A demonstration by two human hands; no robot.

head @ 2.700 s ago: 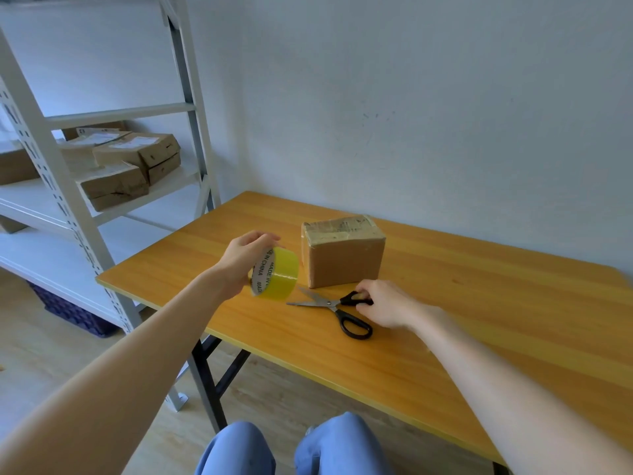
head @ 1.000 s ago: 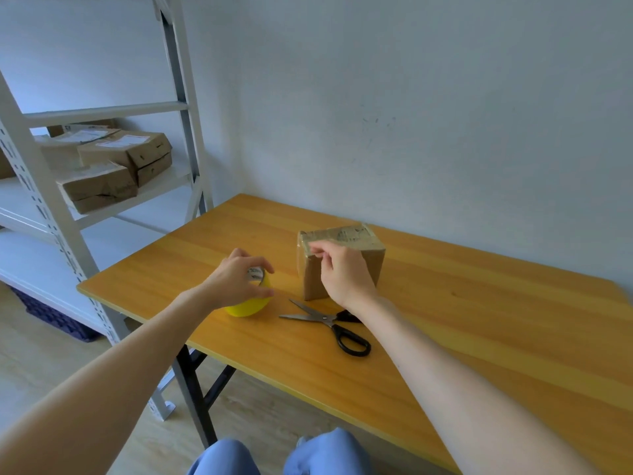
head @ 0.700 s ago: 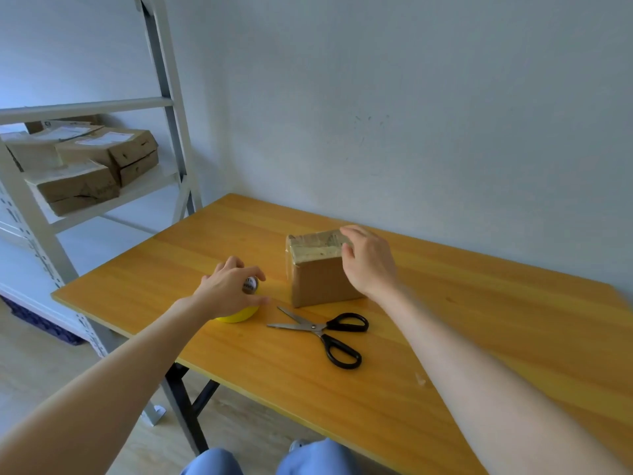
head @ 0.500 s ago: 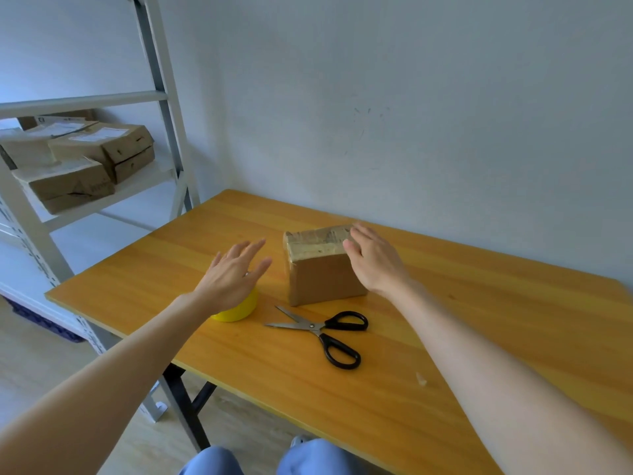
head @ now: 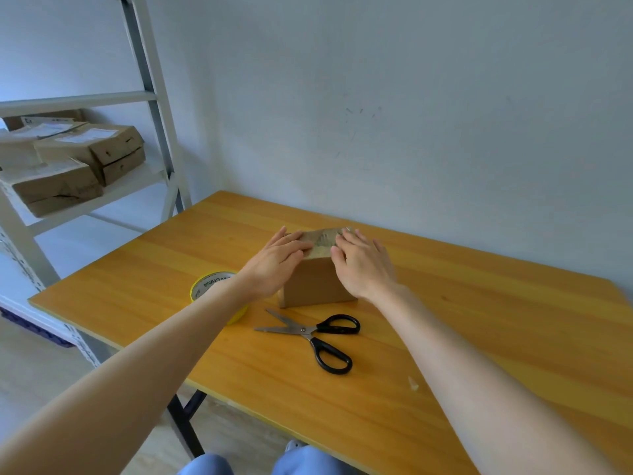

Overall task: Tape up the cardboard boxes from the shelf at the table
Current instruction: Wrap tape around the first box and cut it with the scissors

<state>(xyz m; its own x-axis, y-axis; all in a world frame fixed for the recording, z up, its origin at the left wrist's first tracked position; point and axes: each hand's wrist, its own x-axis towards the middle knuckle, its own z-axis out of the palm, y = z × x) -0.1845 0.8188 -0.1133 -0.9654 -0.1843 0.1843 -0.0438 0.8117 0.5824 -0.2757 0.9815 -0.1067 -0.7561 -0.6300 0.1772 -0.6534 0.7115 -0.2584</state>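
head view. the box (head: pixel 313 284) stands on the table (head: pixel 479 337), past the middle and toward the wall (head: pixel 411 97), with its plain front face turned to the wearer. this probably puts the top within easy reach of both arms. a glossy, creased strip (head: pixel 320 240) shows on the top between the two hands, and it reads as tape already laid over the flaps

left hand (head: pixel 274 265): flat, fingers straight and close together, lying over the left part of the top, with the palm hanging past the near left edge. it holds nothing. right hand (head: pixel 363 265): likewise flat and unclenched, fingers spread a little over the right part of the top, thumb near the front edge. both forearms reach forward and converge on the box, wrists low and palms down. the pose suggests the hands are pressing or smoothing the strip so that it bonds, with the box steadied by the same pressure. whether the tape runs down the hidden sides cannot be told

the roll (head: pixel 209 286) lies flat on the table just left of the box, partly hidden by the left forearm. the scissors (head: pixel 315 332) lie open just in front of the box. both tools sit near the work, presumably for the next cut

at far left the shelf (head: pixel 102 197) carries more boxes (head: pixel 89 152), stacked and well apart from the table. these appear to await taping
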